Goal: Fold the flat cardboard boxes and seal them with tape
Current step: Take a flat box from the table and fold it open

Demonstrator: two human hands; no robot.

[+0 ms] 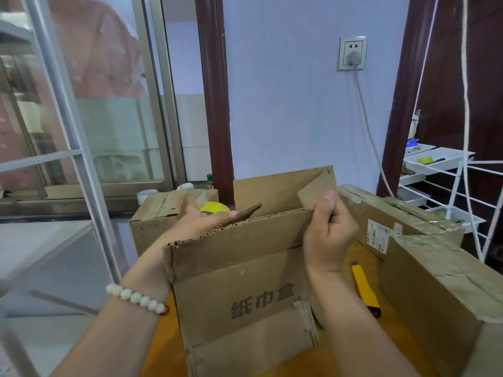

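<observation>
Bare forearms; white bead bracelet on left wrist.

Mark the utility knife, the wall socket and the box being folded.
utility knife (364, 287): head view, yellow handle.
wall socket (353, 42): head view, upper faceplate.
box (239, 278): head view, printed front panel.

Room in a home, judging by fittings and clutter. Pale painted wall with a socket and plugged-in white cable, dark wooden door frame, sliding glass door in a metal frame at left, white wire rack of trays at right. Yellow table with an open cardboard box, sealed boxes crowded beside it, and a yellow utility knife.
</observation>
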